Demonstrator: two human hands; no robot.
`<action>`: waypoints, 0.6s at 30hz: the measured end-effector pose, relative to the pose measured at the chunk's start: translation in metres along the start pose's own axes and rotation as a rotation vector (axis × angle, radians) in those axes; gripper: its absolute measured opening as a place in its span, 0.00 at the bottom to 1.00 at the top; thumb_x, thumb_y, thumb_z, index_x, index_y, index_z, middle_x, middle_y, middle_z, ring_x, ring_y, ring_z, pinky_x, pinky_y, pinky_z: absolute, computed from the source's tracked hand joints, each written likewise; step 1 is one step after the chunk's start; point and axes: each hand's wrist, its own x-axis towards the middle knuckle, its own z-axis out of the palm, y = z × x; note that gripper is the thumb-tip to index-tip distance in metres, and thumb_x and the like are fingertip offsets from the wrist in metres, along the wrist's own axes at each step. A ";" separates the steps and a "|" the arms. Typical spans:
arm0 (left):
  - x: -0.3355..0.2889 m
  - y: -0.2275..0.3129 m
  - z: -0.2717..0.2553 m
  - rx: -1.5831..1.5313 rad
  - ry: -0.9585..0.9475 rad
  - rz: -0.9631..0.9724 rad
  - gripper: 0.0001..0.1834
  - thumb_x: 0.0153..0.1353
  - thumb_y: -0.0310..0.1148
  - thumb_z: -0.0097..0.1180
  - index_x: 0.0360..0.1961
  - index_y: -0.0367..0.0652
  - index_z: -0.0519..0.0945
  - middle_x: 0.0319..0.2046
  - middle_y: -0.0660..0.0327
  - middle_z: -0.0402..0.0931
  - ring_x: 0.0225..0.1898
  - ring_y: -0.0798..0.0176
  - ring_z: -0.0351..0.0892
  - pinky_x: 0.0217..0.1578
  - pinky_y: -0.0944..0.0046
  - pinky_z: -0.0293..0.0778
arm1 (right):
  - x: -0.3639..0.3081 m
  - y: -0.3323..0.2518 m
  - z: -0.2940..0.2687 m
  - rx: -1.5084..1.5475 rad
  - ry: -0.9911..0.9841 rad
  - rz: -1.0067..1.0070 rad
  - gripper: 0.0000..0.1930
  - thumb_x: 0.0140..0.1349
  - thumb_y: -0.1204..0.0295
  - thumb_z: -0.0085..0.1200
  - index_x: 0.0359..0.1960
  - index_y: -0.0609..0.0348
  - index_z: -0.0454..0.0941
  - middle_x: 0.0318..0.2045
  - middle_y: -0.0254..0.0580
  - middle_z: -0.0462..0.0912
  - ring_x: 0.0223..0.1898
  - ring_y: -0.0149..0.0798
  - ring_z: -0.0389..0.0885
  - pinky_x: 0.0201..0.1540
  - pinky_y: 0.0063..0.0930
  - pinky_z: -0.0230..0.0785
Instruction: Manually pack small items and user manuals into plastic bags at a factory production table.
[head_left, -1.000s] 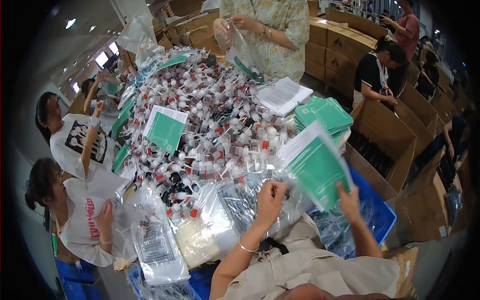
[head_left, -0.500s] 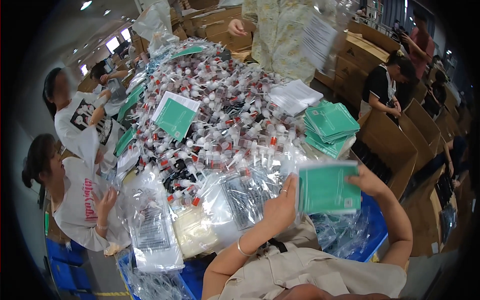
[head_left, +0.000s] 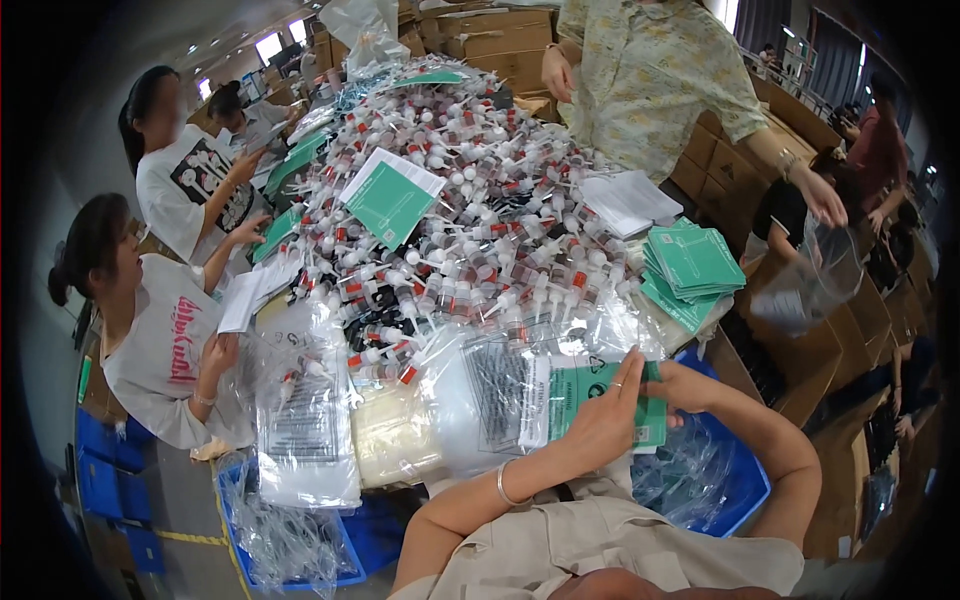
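A green booklet [head_left: 570,390] lies low in front of me, over the clear plastic bags [head_left: 495,405], with a white strip along its left side. My left hand [head_left: 607,422] is closed on its near part, with fingers pointing up across its face. At the booklet's right edge, my right hand [head_left: 685,388] pinches it with bent fingers. Clear film shines around the booklet; I cannot tell whether the booklet is inside a bag. A stack of green booklets [head_left: 695,262] sits beyond my right hand, beside folded white sheets [head_left: 630,203].
A large heap of small clear bottles with red and white parts [head_left: 470,220] covers the table, with a green leaflet [head_left: 390,205] on top. Blue bins [head_left: 745,495] of clear bags stand near me. Co-workers [head_left: 165,350] are at the left; another [head_left: 650,90] stands across, holding a clear bag [head_left: 815,285].
The booklet has moved left and now shows a white strip. My left hand has come over its face; my right hand has moved inward. The co-worker across has swung a clear bag to the right.
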 end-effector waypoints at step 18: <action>-0.033 -0.100 -0.003 0.003 0.225 -0.262 0.39 0.47 0.21 0.46 0.63 0.32 0.48 0.59 0.36 0.58 0.39 0.35 0.74 0.38 0.46 0.72 | 0.078 -0.103 0.023 -0.887 -0.153 -0.347 0.10 0.54 0.71 0.54 0.37 0.60 0.77 0.33 0.42 0.80 0.35 0.35 0.80 0.30 0.30 0.72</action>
